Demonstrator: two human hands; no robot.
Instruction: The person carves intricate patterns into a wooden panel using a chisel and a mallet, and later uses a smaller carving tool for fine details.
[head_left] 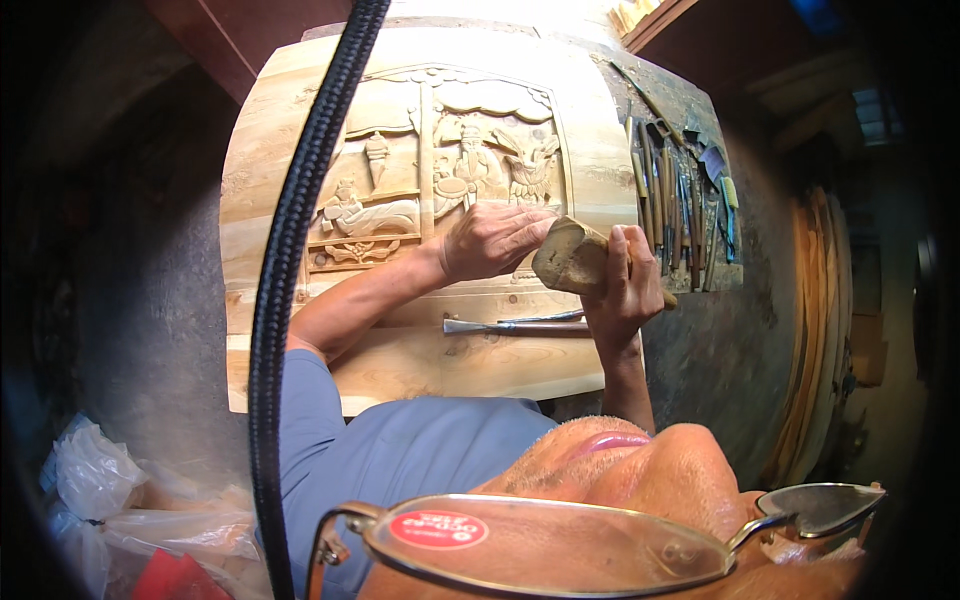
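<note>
A wide pale wooden panel [270, 190] lies before me, carved in relief with figures, clouds and framed compartments. My right hand [625, 275] is closed round a wooden mallet [572, 258], its blocky, worn head pointing toward my left hand and its handle end showing beyond my fingers. Over the middle of the carving, my left hand [495, 240] is bent with its fingers curled close beside the mallet head. What those fingers grip is hidden. Nearer to me, a flat-bladed chisel [530, 327] and another slim tool lie on the plain lower part of the panel.
Several chisels and gouges [670, 195] lie side by side on a dark board at the right, near a yellow-and-blue brush [729, 205]. A black braided cable [290, 240] crosses the view at left. Plastic bags [95, 470] sit at lower left; wooden boards [815, 320] lean at far right.
</note>
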